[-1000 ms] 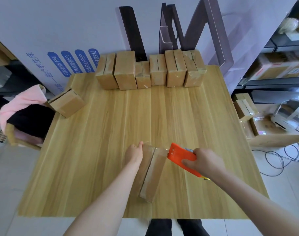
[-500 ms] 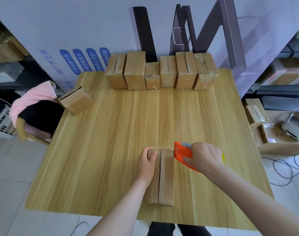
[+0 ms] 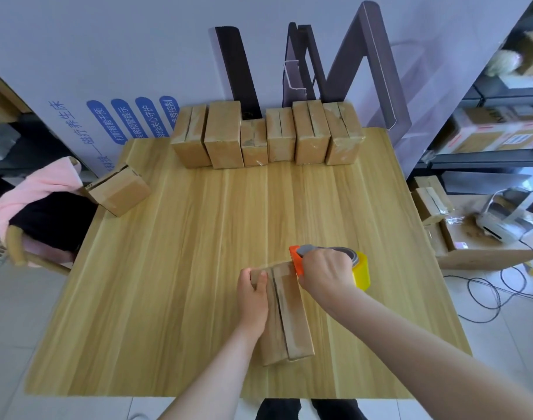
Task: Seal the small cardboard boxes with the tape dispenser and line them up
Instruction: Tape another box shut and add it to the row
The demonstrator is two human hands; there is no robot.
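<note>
A small cardboard box lies lengthwise near the front of the wooden table, its two top flaps meeting along a centre seam. My left hand presses on its left flap at the far end. My right hand grips an orange tape dispenser with a yellow tape roll, the orange blade end resting on the box's far right corner. Several small boxes stand in a row along the table's far edge.
One more small box sits tilted at the table's left edge. A chair with pink and black cloth stands left of the table. Cartons, a white device and cables lie on the floor to the right, before shelving.
The box has been turned from slanted to lengthwise in front of me. My right hand has brought the dispenser onto the box's far end, and the yellow roll now shows.
</note>
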